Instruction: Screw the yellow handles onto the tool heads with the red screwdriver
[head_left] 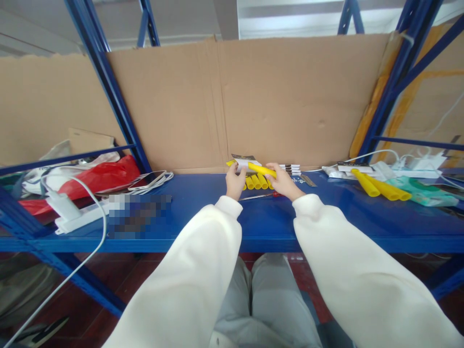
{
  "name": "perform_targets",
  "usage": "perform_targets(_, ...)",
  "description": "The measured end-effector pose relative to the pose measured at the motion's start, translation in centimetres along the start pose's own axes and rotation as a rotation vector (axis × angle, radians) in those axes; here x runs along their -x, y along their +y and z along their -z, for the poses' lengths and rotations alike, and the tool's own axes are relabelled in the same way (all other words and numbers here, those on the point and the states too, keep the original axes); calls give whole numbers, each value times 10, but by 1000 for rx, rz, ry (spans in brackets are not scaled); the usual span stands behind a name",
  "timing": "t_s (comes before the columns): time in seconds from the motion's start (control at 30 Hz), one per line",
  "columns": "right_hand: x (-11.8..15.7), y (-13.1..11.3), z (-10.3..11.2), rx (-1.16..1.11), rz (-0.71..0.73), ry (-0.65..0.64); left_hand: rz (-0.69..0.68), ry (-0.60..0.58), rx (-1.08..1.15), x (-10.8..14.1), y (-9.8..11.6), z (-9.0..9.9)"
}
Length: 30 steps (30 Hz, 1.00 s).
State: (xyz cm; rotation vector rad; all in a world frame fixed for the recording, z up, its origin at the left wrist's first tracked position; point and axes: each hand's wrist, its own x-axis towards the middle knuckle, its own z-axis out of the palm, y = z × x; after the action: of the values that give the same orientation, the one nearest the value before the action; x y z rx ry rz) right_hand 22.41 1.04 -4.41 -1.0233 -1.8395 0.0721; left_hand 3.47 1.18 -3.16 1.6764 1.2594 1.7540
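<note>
Both hands hold a yellow tube, roughly level above the blue shelf. My left hand is closed around its left part, where a whitish paper or wrap lies against the tube; whether it goes all the way round, I cannot tell. The fingers of my right hand grip the tube's right end. Several more yellow tubes lie side by side just beneath. In front of them rests a thin tool with a red end. Dark printed card shows behind the left hand.
White-and-black folded pieces lie right of my hands, near a small metal strip. Further right are loose yellow tubes and a green packet. A power strip, cables and a red bag occupy the left. Cardboard stands behind.
</note>
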Motion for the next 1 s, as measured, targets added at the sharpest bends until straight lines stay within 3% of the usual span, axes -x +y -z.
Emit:
perform_targets(0.27, 1, -2, 0, 15, -10, -20, 42, -45, 251, 7, 8, -4)
perform_targets(0.7, 3, 4, -9, -246, -71, -81, 182, 19, 258, 1, 6, -3)
perform_targets(1.0, 1, -17, -2, -618, -325, -49, 209, 101, 348, 3, 12, -2)
